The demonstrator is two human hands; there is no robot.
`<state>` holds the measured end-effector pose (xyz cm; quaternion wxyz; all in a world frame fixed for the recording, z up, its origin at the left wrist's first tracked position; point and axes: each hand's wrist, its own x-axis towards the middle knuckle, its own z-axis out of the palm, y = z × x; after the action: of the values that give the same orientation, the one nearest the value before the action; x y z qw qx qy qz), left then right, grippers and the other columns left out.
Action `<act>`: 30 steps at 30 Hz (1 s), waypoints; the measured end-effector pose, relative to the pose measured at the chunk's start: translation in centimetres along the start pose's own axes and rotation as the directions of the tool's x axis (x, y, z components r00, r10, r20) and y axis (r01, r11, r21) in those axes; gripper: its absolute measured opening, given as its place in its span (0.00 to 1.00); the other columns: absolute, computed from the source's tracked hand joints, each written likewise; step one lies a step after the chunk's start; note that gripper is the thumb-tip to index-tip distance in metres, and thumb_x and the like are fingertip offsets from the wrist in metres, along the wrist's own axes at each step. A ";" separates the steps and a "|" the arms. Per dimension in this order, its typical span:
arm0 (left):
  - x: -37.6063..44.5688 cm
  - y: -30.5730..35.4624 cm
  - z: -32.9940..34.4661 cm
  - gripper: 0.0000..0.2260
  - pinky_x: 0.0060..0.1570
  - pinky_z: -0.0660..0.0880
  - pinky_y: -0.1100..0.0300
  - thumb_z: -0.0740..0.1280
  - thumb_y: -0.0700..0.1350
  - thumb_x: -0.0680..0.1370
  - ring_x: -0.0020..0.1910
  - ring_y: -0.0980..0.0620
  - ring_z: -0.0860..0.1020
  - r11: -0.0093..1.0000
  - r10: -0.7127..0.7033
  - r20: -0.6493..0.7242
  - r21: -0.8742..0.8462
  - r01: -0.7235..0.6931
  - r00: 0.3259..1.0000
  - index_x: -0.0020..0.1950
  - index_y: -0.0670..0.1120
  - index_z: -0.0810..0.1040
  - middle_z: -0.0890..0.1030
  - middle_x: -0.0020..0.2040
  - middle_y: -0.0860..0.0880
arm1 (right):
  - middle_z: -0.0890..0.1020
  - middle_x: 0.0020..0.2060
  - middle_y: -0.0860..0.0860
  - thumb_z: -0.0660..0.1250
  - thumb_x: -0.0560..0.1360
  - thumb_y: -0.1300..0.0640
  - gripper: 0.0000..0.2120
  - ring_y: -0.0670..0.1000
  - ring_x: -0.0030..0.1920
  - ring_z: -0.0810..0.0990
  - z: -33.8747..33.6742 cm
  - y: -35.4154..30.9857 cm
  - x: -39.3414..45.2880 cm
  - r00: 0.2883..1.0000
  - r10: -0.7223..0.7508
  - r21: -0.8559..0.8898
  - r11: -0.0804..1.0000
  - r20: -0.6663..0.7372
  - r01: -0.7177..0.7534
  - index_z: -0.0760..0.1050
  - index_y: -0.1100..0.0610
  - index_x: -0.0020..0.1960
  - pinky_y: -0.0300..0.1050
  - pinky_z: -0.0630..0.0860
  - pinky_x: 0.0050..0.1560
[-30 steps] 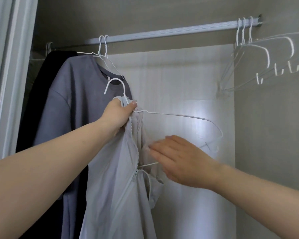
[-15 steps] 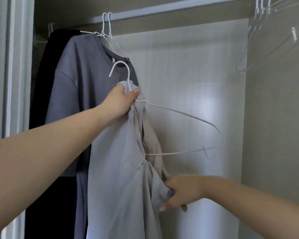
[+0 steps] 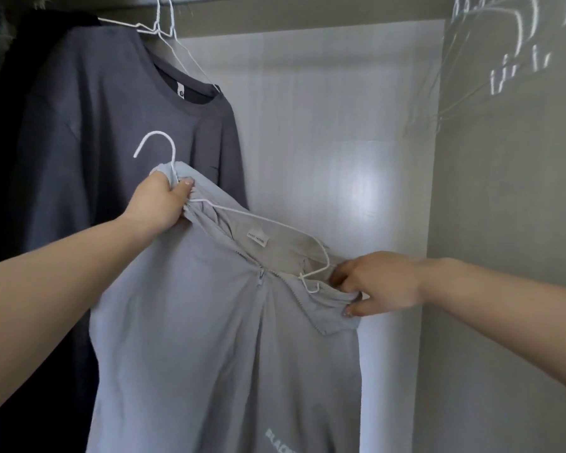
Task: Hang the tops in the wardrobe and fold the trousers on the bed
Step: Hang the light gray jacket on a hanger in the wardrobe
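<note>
Since 0.5 s ago the right hand (image 3: 378, 286) moved up, now pinching the light grey zip top (image 3: 223, 338) at its right shoulder, stretched over the white hanger (image 3: 209, 204). Left hand (image 3: 159, 204) still clenches hanger neck plus bunched collar. Top hangs off-rail in front of the dark grey T-shirt (image 3: 111, 125).

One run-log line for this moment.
stage: fitting light grey zip top onto white hanger | left hand: grips hanger neck and collar | right hand: pulls shoulder over hanger end | not yet hung

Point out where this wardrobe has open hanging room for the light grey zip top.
Free: the stretch before the pale back panel, between the dark grey T-shirt and the empty hangers at right. Crowded: the left end, where the T-shirt hangs against a black garment.
</note>
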<state>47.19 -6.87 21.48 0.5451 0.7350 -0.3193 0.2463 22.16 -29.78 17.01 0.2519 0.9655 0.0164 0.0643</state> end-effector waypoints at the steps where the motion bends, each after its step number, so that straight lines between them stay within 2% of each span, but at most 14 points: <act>1: 0.1 -0.3 0.1 0.15 0.46 0.73 0.54 0.61 0.51 0.81 0.44 0.44 0.77 0.997 -0.032 0.013 -0.068 0.032 0.999 0.49 0.38 0.75 0.79 0.46 0.42 | 0.74 0.63 0.48 0.63 0.76 0.44 0.18 0.51 0.57 0.76 -0.2 0.2 -0.1 1.000 -0.007 -0.009 1.000 0.001 0.007 0.78 0.58 0.51 0.39 0.68 0.47; 4: 0.1 -1.1 0.3 0.14 0.53 0.78 0.47 0.61 0.49 0.80 0.49 0.41 0.81 0.963 -0.085 0.066 -0.250 0.099 0.994 0.55 0.39 0.75 0.81 0.51 0.39 | 0.73 0.65 0.48 0.63 0.76 0.44 0.17 0.51 0.57 0.76 -0.6 0.3 -0.3 1.000 -0.006 -0.035 0.999 0.008 0.007 0.78 0.58 0.50 0.40 0.70 0.49; 6: 0.0 -1.5 0.3 0.14 0.52 0.78 0.48 0.60 0.48 0.81 0.49 0.42 0.81 0.957 -0.104 0.063 -0.264 0.117 0.993 0.57 0.38 0.75 0.81 0.52 0.39 | 0.72 0.66 0.47 0.62 0.77 0.44 0.17 0.50 0.57 0.75 -0.9 0.4 -0.3 1.000 -0.008 -0.043 0.999 0.006 0.008 0.78 0.57 0.52 0.41 0.70 0.50; 9: -0.1 -2.0 0.6 0.14 0.55 0.77 0.44 0.60 0.48 0.81 0.49 0.40 0.81 0.956 -0.104 0.056 -0.271 0.115 0.993 0.55 0.37 0.76 0.82 0.51 0.39 | 0.71 0.66 0.45 0.61 0.77 0.43 0.18 0.46 0.55 0.74 -1.7 0.4 -0.3 1.000 0.000 -0.062 0.998 0.023 0.002 0.77 0.56 0.57 0.39 0.67 0.48; 11: -0.3 -2.2 0.8 0.14 0.49 0.76 0.49 0.61 0.49 0.81 0.46 0.41 0.79 0.982 -0.063 0.047 -0.173 0.071 0.997 0.51 0.38 0.76 0.81 0.44 0.42 | 0.72 0.65 0.47 0.61 0.77 0.43 0.19 0.45 0.53 0.74 -2.3 0.7 -0.4 0.999 0.026 -0.074 0.997 0.021 -0.025 0.77 0.55 0.58 0.40 0.68 0.49; 13: -0.6 -2.4 1.0 0.16 0.43 0.69 0.54 0.61 0.51 0.80 0.43 0.44 0.76 0.998 -0.022 0.045 -0.057 0.025 0.999 0.48 0.39 0.76 0.78 0.39 0.46 | 0.73 0.64 0.48 0.61 0.77 0.43 0.17 0.45 0.53 0.74 -3.0 1.1 -0.6 0.998 0.065 -0.063 0.996 0.005 -0.064 0.78 0.55 0.56 0.41 0.68 0.49; 17: -2.0 -1.5 2.1 0.19 0.35 0.68 0.54 0.63 0.53 0.79 0.36 0.45 0.73 0.995 0.086 0.071 0.039 -0.089 0.994 0.41 0.37 0.73 0.75 0.34 0.44 | 0.76 0.59 0.47 0.62 0.77 0.47 0.13 0.48 0.54 0.75 -4.2 0.8 0.0 0.993 0.104 -0.015 0.994 -0.048 -0.105 0.80 0.54 0.52 0.40 0.68 0.46; 20: -3.4 0.8 3.7 0.20 0.29 0.63 0.56 0.65 0.53 0.78 0.29 0.51 0.68 0.978 0.197 0.092 0.057 -0.203 0.976 0.32 0.43 0.66 0.69 0.29 0.47 | 0.78 0.50 0.49 0.62 0.76 0.50 0.12 0.51 0.49 0.76 -4.3 -0.7 1.7 0.995 0.074 0.032 0.997 -0.070 -0.072 0.80 0.57 0.47 0.43 0.69 0.44; 23: -3.8 2.8 4.8 0.18 0.36 0.68 0.53 0.65 0.52 0.78 0.37 0.44 0.75 0.949 0.309 0.120 0.028 -0.314 0.944 0.41 0.37 0.73 0.77 0.38 0.41 | 0.75 0.40 0.47 0.60 0.76 0.51 0.10 0.51 0.40 0.72 -4.2 -1.7 2.9 0.996 0.087 -0.034 0.996 -0.019 -0.087 0.75 0.54 0.41 0.43 0.63 0.35; 26: -3.5 3.4 4.6 0.15 0.39 0.67 0.56 0.64 0.52 0.78 0.41 0.46 0.75 0.922 0.384 0.115 0.016 -0.388 0.916 0.44 0.40 0.76 0.78 0.41 0.44 | 0.76 0.36 0.49 0.60 0.77 0.51 0.10 0.47 0.32 0.66 -4.5 -1.4 2.6 0.993 0.097 -0.092 0.990 -0.067 -0.103 0.78 0.53 0.44 0.42 0.60 0.34; 28: -3.5 3.1 4.1 0.16 0.34 0.65 0.60 0.64 0.54 0.78 0.35 0.53 0.74 0.915 0.396 0.126 0.030 -0.402 0.910 0.37 0.44 0.73 0.76 0.35 0.50 | 0.79 0.38 0.49 0.60 0.77 0.51 0.10 0.48 0.32 0.66 -4.7 -0.9 2.2 0.988 0.091 -0.101 0.989 -0.127 -0.104 0.78 0.53 0.44 0.41 0.60 0.36; 30: -3.5 2.6 3.8 0.22 0.26 0.61 0.62 0.64 0.58 0.77 0.25 0.57 0.69 0.915 0.388 0.151 0.060 -0.400 0.909 0.30 0.48 0.63 0.68 0.25 0.54 | 0.80 0.40 0.48 0.60 0.77 0.51 0.10 0.49 0.35 0.68 -5.0 -0.6 1.9 0.985 0.094 -0.135 0.984 -0.145 -0.114 0.78 0.52 0.44 0.41 0.61 0.36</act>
<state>42.96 -10.31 19.55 0.4279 0.6942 -0.4859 0.3146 23.34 -26.73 21.27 0.3148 0.9377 -0.0214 0.1452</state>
